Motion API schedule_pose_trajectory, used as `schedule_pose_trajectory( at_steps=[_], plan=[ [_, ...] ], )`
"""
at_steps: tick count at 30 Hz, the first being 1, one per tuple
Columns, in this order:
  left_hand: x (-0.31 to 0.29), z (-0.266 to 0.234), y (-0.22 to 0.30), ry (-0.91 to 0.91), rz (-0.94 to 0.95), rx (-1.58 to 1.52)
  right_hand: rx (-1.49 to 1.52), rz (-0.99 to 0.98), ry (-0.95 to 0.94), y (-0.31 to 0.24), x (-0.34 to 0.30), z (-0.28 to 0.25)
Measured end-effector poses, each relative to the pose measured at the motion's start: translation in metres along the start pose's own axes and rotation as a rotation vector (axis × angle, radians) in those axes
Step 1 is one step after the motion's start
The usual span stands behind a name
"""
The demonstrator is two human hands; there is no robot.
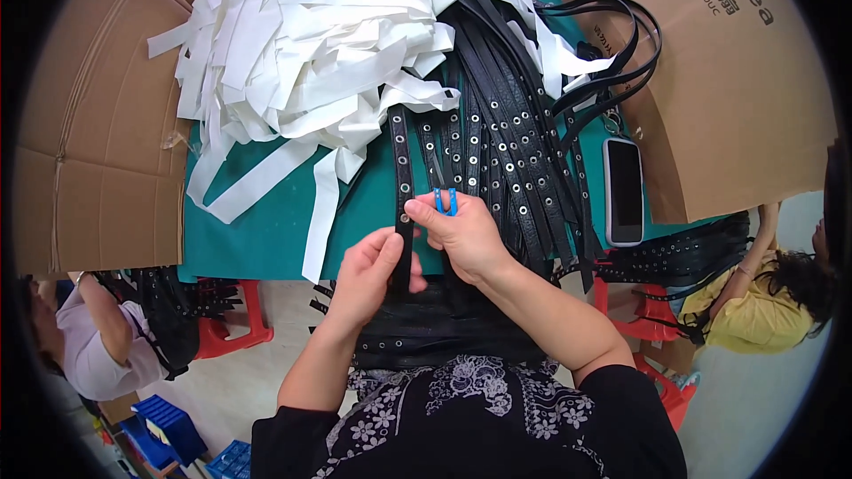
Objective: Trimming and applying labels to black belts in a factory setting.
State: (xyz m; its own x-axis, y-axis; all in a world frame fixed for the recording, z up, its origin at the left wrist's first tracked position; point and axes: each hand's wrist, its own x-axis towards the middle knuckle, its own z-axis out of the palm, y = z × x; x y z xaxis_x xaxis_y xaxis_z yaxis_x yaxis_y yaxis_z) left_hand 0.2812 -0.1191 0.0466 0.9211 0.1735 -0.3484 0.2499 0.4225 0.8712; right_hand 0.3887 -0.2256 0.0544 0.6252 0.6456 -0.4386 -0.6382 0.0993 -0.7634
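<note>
A black strap (402, 155) with a row of metal eyelets runs from the pile toward me, its near end between my hands. My left hand (366, 273) is closed on the strap's lower part, thumb and fingers pinching it. Just above and to the right, my right hand (469, 235) presses its thumb on the strap beside an eyelet. Small blue-handled scissors (445, 202) are also tucked in my right hand, the slim blades pointing away from me. More black eyelet straps (510, 155) lie side by side right of my hands.
White fabric strips (311, 44) heap at the far left of the green table (213, 239). A phone (623, 191) lies right, near a cardboard box (710, 80); another box (98, 124) stands left. Co-workers sit both sides, near red stools (253, 319). Black straps (435, 337) cover my lap.
</note>
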Motion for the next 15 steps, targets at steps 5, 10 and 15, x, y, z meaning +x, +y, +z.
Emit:
schedule_pose_trajectory(
  at_steps=[5, 10, 15],
  plan=[
    [-0.021, 0.010, 0.018, 0.072, -0.039, 0.479, 0.275, 0.201, -0.084, 0.004, 0.017, -0.008],
    [-0.045, 0.012, 0.022, 0.053, 0.401, 1.155, 0.464, 0.281, -0.194, 0.007, 0.030, -0.022],
    [-0.060, 0.010, 0.026, -0.002, 0.369, 1.241, 0.546, 0.330, -0.200, 0.008, 0.028, -0.024]
  ],
)
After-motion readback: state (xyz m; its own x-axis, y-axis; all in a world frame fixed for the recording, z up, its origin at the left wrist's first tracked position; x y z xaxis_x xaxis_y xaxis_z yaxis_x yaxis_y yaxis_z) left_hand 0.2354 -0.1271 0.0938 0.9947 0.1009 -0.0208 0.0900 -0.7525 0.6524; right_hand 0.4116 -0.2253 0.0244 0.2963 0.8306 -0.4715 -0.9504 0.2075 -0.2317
